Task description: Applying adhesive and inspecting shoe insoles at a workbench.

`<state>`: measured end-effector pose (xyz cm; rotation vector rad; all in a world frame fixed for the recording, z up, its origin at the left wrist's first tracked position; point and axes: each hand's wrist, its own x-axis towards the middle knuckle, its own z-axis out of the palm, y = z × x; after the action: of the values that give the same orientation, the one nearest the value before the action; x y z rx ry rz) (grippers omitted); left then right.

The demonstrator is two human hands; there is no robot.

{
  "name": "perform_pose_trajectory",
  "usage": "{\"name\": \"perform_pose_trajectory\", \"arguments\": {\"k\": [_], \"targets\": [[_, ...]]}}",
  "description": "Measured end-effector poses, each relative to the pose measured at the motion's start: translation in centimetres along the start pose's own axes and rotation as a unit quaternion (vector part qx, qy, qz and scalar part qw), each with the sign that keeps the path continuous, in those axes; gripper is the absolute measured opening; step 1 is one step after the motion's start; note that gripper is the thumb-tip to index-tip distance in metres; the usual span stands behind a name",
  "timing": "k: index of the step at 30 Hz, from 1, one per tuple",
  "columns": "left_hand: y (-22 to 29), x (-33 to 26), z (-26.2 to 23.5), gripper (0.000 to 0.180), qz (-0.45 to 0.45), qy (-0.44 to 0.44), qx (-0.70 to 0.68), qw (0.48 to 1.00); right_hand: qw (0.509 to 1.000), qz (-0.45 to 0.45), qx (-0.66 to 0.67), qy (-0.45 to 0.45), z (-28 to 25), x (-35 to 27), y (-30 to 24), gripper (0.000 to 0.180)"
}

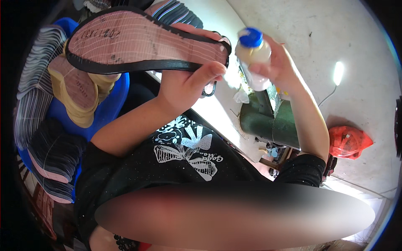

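Note:
My left hand is closed round the narrow end of a shoe insole. The insole has a pinkish-brown face with fine pale lines and handwritten marks, and a black wrapped edge. A small strap-like loop hangs below the hand at that end. My right hand grips a clear plastic bottle, held upright beside the insole's narrow end. Its cap is blue and its contents are whitish. The bottle and the insole look apart.
A blue basin at the left carries beige-edged soles, grey stacked insoles and black ones. More striped insoles lie behind. At the right are a green machine part, a red plastic bag and a lit lamp.

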<state>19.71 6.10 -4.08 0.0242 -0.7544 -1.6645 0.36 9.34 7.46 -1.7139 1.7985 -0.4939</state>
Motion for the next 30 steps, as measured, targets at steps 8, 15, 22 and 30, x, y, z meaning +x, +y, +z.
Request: {"name": "perform_pose_trajectory", "arguments": {"k": [8,15,22,30], "targets": [[-0.4,-0.3,-3.1,0.054,0.001,-0.037,0.124,0.992,0.990,0.082,-0.061,0.097,-8.0,6.2,6.4,0.063],[1.9,-1.6,-4.1,0.064,-0.059,0.005,0.155,0.986,0.906,0.345,-0.185,0.162,-9.9,11.2,18.6,0.071],[1.6,-0.5,-4.8,0.066,-0.033,-0.018,0.100,0.994,0.895,0.374,-0.057,0.237,-8.0,12.7,33.6,0.061],[1.3,-0.7,-5.4,0.067,-0.055,-0.008,0.107,0.993,0.952,0.304,-0.002,0.018,-4.3,9.6,9.2,0.058]]}}
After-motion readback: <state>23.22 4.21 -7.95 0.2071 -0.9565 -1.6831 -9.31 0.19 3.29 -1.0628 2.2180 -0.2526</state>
